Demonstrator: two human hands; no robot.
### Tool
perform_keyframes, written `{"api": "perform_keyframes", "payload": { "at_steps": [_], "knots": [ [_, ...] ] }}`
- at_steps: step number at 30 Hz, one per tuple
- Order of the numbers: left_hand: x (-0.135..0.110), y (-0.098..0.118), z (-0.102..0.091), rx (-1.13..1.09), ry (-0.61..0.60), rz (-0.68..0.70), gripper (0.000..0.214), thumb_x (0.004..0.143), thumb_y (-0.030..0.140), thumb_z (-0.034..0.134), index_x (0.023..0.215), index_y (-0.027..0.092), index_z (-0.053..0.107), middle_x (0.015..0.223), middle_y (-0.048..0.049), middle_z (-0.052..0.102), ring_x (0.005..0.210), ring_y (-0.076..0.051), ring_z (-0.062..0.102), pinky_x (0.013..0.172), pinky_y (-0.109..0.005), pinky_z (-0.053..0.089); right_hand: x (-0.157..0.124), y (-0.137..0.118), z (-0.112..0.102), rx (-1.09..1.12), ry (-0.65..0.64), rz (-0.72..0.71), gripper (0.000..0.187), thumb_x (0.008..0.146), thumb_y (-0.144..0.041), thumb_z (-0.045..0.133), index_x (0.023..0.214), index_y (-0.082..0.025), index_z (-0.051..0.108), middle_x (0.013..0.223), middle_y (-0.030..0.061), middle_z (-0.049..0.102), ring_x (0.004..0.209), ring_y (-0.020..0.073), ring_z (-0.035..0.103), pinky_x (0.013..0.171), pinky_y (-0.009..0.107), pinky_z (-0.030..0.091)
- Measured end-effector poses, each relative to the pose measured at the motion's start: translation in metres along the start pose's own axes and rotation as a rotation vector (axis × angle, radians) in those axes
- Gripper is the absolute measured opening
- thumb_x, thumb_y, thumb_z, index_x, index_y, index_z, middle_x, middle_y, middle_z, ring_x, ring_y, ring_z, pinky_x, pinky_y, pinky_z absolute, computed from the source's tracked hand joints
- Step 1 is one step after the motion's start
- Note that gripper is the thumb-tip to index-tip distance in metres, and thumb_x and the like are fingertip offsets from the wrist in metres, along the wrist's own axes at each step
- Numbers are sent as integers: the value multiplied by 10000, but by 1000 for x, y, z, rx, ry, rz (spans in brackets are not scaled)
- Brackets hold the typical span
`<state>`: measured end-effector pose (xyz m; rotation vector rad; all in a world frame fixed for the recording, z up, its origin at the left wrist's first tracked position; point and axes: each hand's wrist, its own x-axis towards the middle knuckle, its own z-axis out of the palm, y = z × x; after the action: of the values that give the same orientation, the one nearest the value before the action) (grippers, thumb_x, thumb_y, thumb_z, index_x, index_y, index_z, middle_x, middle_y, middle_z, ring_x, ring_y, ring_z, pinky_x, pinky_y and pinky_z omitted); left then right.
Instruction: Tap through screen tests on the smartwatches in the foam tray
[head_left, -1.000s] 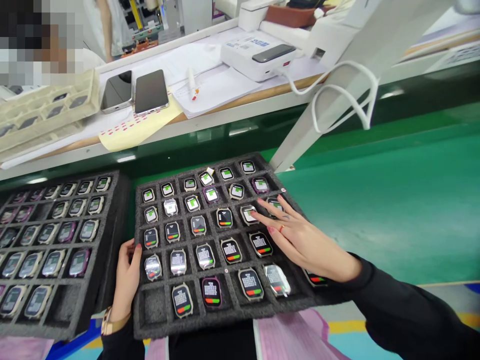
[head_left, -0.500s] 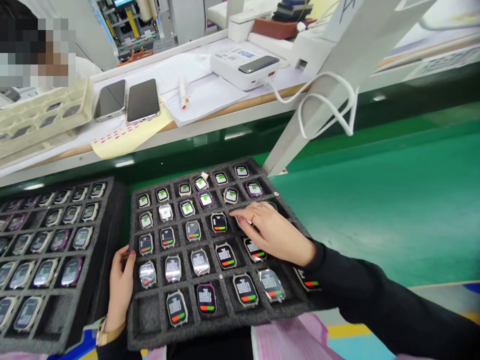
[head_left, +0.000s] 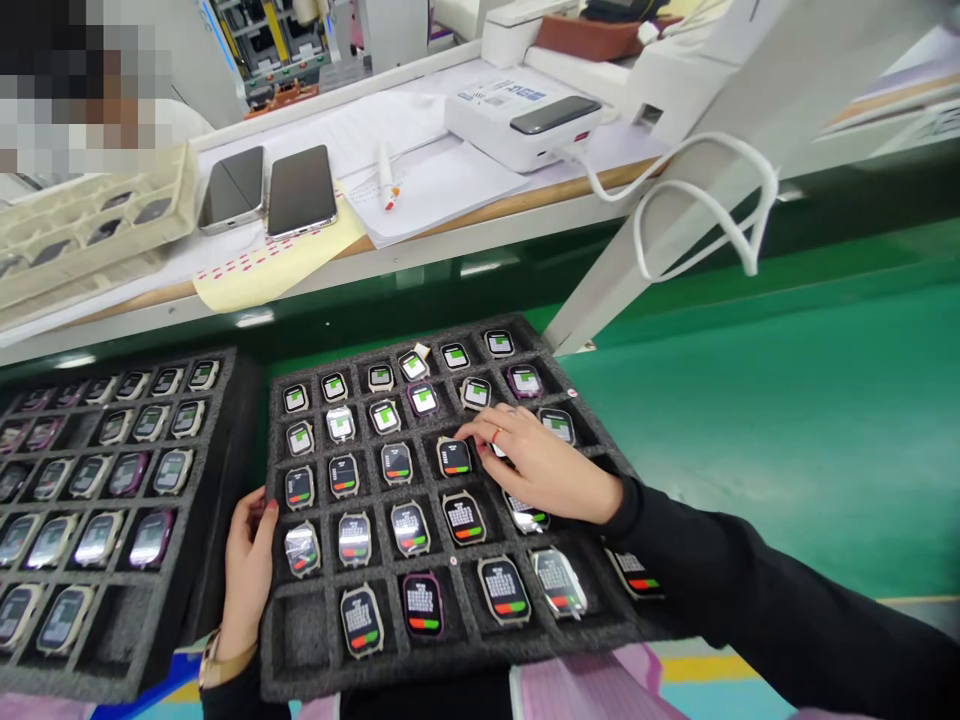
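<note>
A dark grey foam tray (head_left: pixel 459 560) rests in front of me, with smartwatches lying face up in its compartments. My left hand (head_left: pixel 250 570) holds the tray's left edge, thumb at the rim. Over the tray's right side is my right hand (head_left: pixel 536 462), a ring on one finger. Its index fingertip touches the upper right corner of a smartwatch (head_left: pixel 454 457) in the third row, whose dark screen shows a red and green bar. The thumb is apart from the index finger, close to that watch's right side. My hand and sleeve cover parts of several watches to the right.
A second foam tray (head_left: pixel 124 620) of watches stands to the left. Beyond, the bench carries two phones (head_left: pixel 301 190), a plastic tray (head_left: pixel 154 235), papers, a marker (head_left: pixel 387 178) and a white box (head_left: pixel 517 120). A white cable (head_left: pixel 701 205) hangs by a slanted post (head_left: pixel 600 280). A person sits at far left.
The view has shifted slightly, so everything sits further right. My right index finger has come onto the watch's corner, and that watch sits slightly lower in its compartment. My left hand keeps its hold.
</note>
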<state>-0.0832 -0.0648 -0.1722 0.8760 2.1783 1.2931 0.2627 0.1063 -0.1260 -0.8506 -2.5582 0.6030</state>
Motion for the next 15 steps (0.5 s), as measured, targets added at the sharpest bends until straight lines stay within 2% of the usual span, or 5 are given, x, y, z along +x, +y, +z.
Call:
{"api": "perform_keyframes", "payload": {
  "at_steps": [5, 9, 15],
  "knots": [
    [2, -1, -1, -7, 0, -9, 502, 728, 594, 681, 1042, 206, 622, 967, -36, 652, 919, -234, 593, 868, -367, 460, -5, -9, -8, 74, 38, -58, 194, 922, -109, 422, 1008, -167, 587, 978, 115, 626, 922, 290, 558, 837, 455, 418],
    [2, -2, -1, 1, -3, -7, 487, 739, 585, 672, 1044, 208, 619, 962, -35, 651, 913, -233, 592, 869, -366, 456, -10, -16, -12, 91, 29, -117, 146, 941, -129, 446, 952, -189, 578, 952, 84, 633, 871, 265, 565, 785, 418, 381],
    [3, -2, 0, 8, -7, 12, 462, 757, 574, 660, 1041, 212, 616, 970, -34, 655, 915, -236, 603, 858, -365, 475, -19, -14, -7, 109, 15, -136, 104, 960, -146, 498, 1001, -199, 577, 961, 65, 666, 888, 254, 589, 820, 416, 375]
  ]
}}
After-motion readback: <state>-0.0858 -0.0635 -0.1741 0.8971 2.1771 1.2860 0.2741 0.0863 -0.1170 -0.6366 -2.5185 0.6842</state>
